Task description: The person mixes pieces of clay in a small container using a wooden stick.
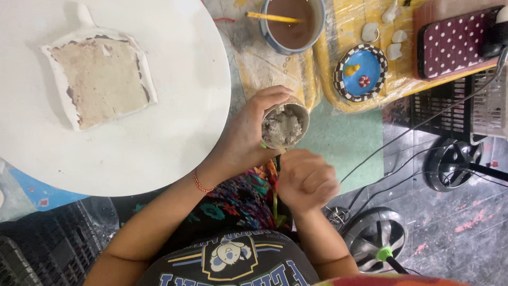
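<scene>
The left hand (246, 135) is wrapping closed around a small cup (286, 126) of grey clay slurry, near the round white board's (174, 132) right edge. The right hand (307, 180) is curling shut, possibly pinching a thin green tool. The cup is probably light, rigid and slippery when wet; grip its side wall.

The left hand (248, 135) wraps a small cup of grey clay (284, 126). The right hand (307, 180) is fisted just below it. A square clay slab (100, 79) lies on the round white tabletop (174, 122).
</scene>
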